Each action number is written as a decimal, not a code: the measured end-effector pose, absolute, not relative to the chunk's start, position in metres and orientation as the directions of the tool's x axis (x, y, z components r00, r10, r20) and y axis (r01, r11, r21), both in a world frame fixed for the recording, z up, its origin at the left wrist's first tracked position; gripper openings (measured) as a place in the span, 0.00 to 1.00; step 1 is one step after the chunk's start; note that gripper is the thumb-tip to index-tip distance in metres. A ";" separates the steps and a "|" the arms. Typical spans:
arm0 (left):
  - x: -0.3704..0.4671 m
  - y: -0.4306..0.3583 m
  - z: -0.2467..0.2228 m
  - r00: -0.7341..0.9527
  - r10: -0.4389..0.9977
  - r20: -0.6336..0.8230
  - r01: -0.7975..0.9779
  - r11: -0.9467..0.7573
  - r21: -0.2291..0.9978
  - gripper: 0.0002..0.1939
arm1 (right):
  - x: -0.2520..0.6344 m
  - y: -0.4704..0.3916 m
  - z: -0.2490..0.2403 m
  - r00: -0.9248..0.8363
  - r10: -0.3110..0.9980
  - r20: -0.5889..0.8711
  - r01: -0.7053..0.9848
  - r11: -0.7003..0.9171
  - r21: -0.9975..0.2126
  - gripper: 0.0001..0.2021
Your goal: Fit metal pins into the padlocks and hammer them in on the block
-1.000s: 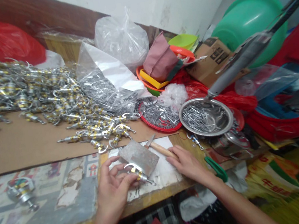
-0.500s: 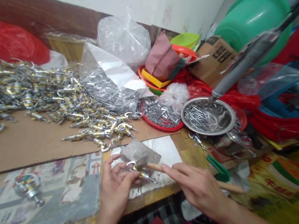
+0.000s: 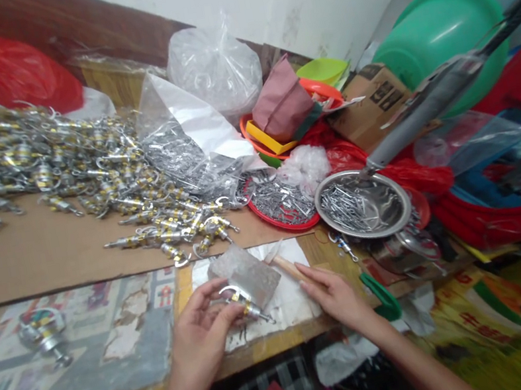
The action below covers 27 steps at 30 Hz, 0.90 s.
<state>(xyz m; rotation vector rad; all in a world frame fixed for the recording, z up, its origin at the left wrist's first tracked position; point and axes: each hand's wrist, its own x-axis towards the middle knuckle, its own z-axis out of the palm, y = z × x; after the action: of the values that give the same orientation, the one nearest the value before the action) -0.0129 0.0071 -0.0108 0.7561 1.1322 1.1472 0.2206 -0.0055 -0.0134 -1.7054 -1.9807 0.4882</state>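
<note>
Between the thumb and fingers of my left hand is a small silver-and-brass metal fitting with a curved hook and a ring at its tip. It sits at the near edge of a grey metal block lying on white paper. My right hand is closed round the wooden handle of a hammer. The hammer's head is at the block's right edge, apart from the fitting, and is partly blurred.
Many like fittings are heaped on cardboard. Metal pins fill a plastic bag, a red tray and a steel bowl. A grey tool arm slants over the bowl. One fitting lies at the left.
My right hand has moved the hammer away from the fitting, to the right and up towards the block's far side. My left hand keeps the fitting in nearly the same place.
</note>
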 end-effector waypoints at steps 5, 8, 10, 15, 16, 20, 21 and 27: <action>-0.017 0.010 -0.006 -0.063 0.968 -0.244 -0.109 0.236 0.966 0.09 | 0.225 0.061 -0.001 -0.035 0.984 0.174 0.970 0.075 -0.229 0.14; -0.019 0.011 -0.006 -0.115 0.982 -0.148 -0.018 0.147 0.989 0.05 | 0.227 0.110 0.004 0.014 0.988 0.155 0.986 0.012 -0.166 0.13; -0.021 0.011 -0.008 -0.119 0.990 -0.073 0.033 0.077 0.996 0.03 | 0.228 0.135 0.003 0.031 0.994 0.107 0.989 -0.015 -0.146 0.11; -0.024 0.012 -0.011 -0.073 0.996 0.050 0.130 -0.040 0.991 0.02 | 0.232 0.156 0.006 0.036 0.996 0.086 0.980 -0.019 -0.198 0.09; -0.025 0.012 -0.010 -0.057 0.997 0.059 0.142 -0.050 0.989 0.01 | 0.232 0.155 0.008 0.034 0.994 0.105 0.973 -0.009 -0.229 0.09; -0.026 0.013 -0.007 -0.008 0.997 0.073 0.127 -0.072 0.989 0.02 | 0.222 0.132 0.017 0.033 0.983 0.183 0.914 0.044 -0.403 0.11; -0.026 0.013 -0.006 -0.009 0.997 0.075 0.121 -0.073 0.990 0.02 | 0.214 0.121 0.019 0.028 0.981 0.189 0.892 0.061 -0.448 0.12; -0.023 0.014 -0.006 -0.087 0.990 0.108 0.182 -0.091 0.979 0.09 | 0.144 0.040 0.027 -0.126 0.962 0.244 0.555 0.272 -0.786 0.05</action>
<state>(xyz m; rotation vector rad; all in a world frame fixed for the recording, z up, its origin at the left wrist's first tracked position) -0.0226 0.0136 -0.0059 1.3702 1.3645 1.2668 0.1435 0.0397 0.0272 -1.3814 -1.7903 0.6822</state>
